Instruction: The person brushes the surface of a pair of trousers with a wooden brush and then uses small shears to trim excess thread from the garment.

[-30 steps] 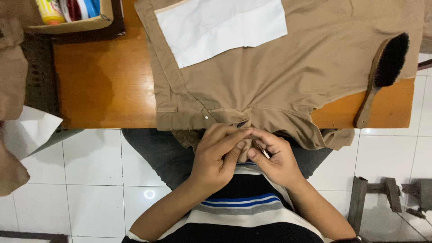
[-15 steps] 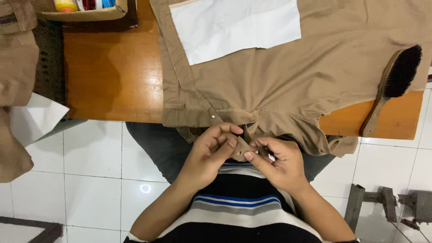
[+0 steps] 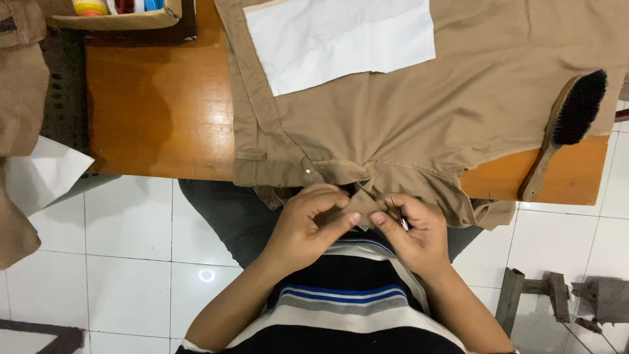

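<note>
Since half a second ago, our view has slid a little toward the near edge, and our hands have kept close together at the same bit of cloth.

Our left hand (image 3: pixel 308 226) pinches a small folded corner of the tan garment (image 3: pixel 419 124) between thumb and fingers. Our right hand (image 3: pixel 413 229) sits just beside it, almost touching. Its fingers are closed on something thin and dark, like a needle or a small tool, but it is too small for us to tell which. The point of it leans toward the cloth corner.

That corner hangs just off the near edge of the tabletop (image 3: pixel 157 118), right above our lap. It lies between our two hands, and both are about the same way from it. From there the rest of the garment spreads far and to the right, flat across the tabletop, so its long side runs left to right. A small white button (image 3: pixel 308 171) sits on its near hem, just far of our left hand.

A white patch of cloth (image 3: pixel 341 39) lies on the garment at the far side. A wooden brush with black bristles (image 3: pixel 563 131) rests at the right, half on the garment. A cardboard box (image 3: pixel 118 14) stands at the far left corner. White floor tiles (image 3: pixel 131 249) show below.
</note>
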